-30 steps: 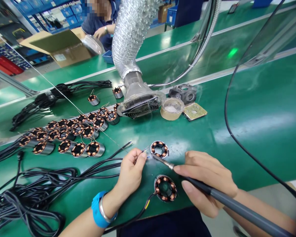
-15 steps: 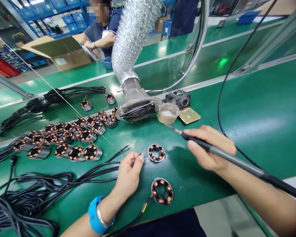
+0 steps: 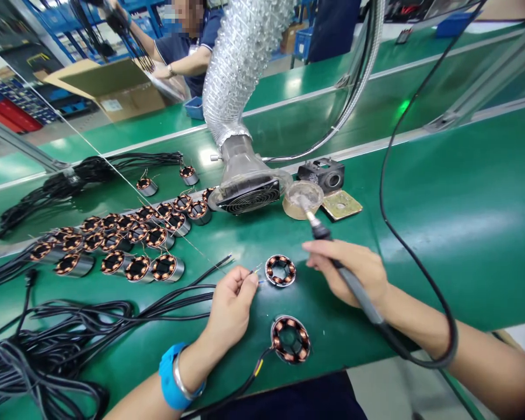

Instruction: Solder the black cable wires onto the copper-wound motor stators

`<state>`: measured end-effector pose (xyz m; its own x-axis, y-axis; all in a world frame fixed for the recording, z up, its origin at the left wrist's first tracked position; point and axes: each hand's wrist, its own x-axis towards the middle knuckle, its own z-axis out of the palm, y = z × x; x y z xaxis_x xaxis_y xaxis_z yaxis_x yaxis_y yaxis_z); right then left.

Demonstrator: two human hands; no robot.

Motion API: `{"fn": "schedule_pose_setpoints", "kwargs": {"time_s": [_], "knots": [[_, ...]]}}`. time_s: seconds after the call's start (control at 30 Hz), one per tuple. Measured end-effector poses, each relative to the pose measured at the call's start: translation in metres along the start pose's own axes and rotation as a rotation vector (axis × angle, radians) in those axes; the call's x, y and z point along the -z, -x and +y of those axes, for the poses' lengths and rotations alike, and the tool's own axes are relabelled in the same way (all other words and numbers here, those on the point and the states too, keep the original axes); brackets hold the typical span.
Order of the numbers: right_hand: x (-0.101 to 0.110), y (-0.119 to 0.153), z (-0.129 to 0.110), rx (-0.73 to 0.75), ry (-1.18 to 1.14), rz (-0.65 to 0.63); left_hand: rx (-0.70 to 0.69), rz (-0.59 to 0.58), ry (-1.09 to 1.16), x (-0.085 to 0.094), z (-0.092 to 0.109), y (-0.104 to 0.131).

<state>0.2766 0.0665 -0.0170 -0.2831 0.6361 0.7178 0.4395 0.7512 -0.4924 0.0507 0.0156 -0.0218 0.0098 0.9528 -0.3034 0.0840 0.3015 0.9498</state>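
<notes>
My left hand (image 3: 231, 306) pinches thin wire ends beside a copper-wound stator (image 3: 280, 270) lying flat on the green bench. My right hand (image 3: 354, 271) grips a soldering iron (image 3: 332, 254), its tip reaching up into a small round tub of paste (image 3: 303, 199). A second stator (image 3: 291, 339) with a black lead attached lies nearer to me, between my two arms. A blue band is on my left wrist.
Several more stators (image 3: 126, 239) sit in rows at the left. Black cable bundles (image 3: 48, 350) lie at the front left and back left. A fume extractor hood (image 3: 247, 189) on a foil duct stands behind. A person works at a cardboard box (image 3: 109, 87) beyond.
My right hand lifted the iron away from the stator and swung its tip up and back into the paste tub. My left hand kept its pinch on the wires.
</notes>
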Motion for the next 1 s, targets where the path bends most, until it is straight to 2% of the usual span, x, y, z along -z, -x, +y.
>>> {"fn": "schedule_pose_setpoints", "kwargs": {"time_s": [0.13, 0.33, 0.73, 0.9, 1.0], "knots": [[-0.021, -0.018, -0.016, 0.088, -0.127, -0.118, -0.004, -0.009, 0.012, 0.0, 0.0, -0.001], [-0.038, -0.033, -0.016, 0.098, -0.242, -0.272, -0.017, -0.043, 0.033, 0.002, 0.001, -0.002], [-0.038, -0.025, -0.014, 0.069, -0.374, -0.318, -0.205, -0.088, -0.139, 0.007, 0.004, -0.005], [-0.039, -0.023, -0.013, 0.055, -0.367, -0.312, -0.196, -0.066, -0.156, 0.005, 0.006, -0.004], [-0.037, -0.023, -0.014, 0.017, -0.355, -0.276, -0.121, -0.064, -0.114, 0.006, 0.01, -0.003]]}}
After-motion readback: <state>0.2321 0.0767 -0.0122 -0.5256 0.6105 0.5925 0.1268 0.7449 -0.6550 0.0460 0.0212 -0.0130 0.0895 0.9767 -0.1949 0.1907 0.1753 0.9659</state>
